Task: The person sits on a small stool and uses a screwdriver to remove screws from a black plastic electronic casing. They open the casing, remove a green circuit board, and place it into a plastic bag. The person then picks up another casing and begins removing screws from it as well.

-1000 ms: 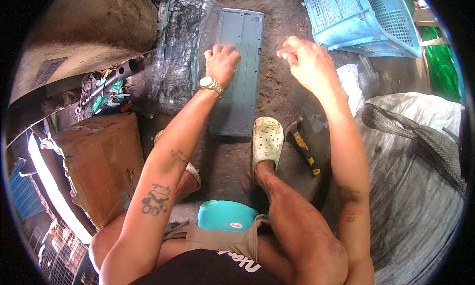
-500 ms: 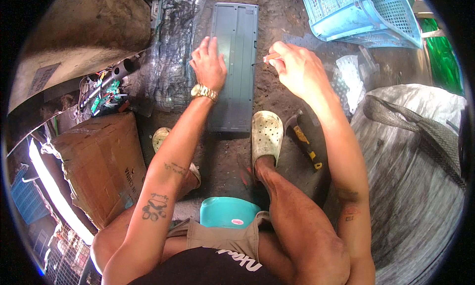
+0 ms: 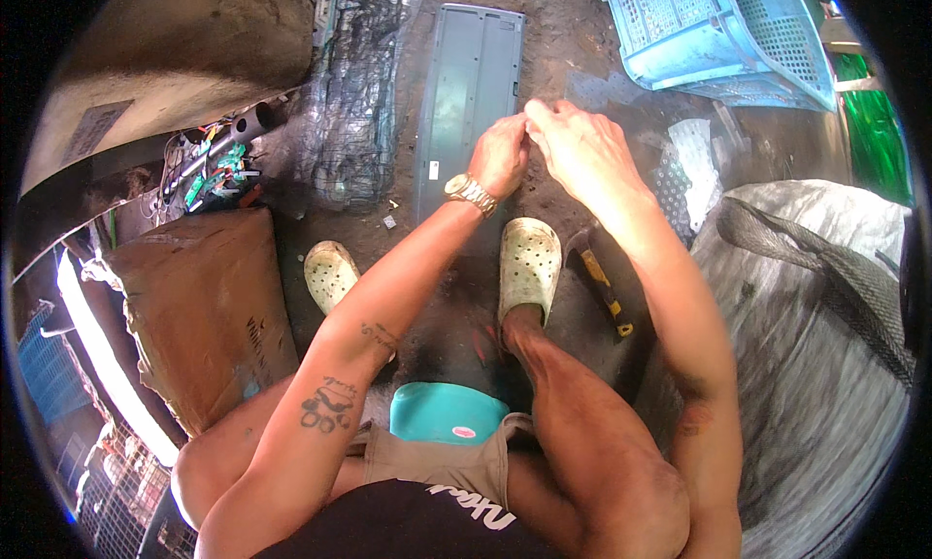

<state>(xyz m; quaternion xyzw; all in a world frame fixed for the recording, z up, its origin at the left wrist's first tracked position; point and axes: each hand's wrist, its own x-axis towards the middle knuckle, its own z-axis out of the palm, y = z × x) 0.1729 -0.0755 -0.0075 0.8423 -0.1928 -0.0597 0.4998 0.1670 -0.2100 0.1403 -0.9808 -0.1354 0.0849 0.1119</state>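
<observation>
A long, flat grey panel [image 3: 471, 83], much like the underside of a keyboard, lies on the ground ahead of my feet. Small holes dot its surface, and a white label shows near its left edge. Over its right edge, my left hand [image 3: 501, 157] has its fingers curled together. Beside it my right hand [image 3: 581, 149] is closed, thumb and fingers pinched, with its fingertips meeting those of the left. Whatever small thing may be between the fingertips is hidden by the hands.
A hammer [image 3: 604, 292] with a yellow and black handle lies beside my right shoe [image 3: 529, 268]. Dark crumpled plastic sheeting [image 3: 349, 103] is left of the panel. A blue crate [image 3: 680, 35], a large pale sack [image 3: 815, 365] and a cardboard box [image 3: 204, 307] surround the spot.
My left hand has left the panel's face, moved right and closed beside my right hand. My right hand stays pinched near the panel's right edge. The view has shifted slightly.
</observation>
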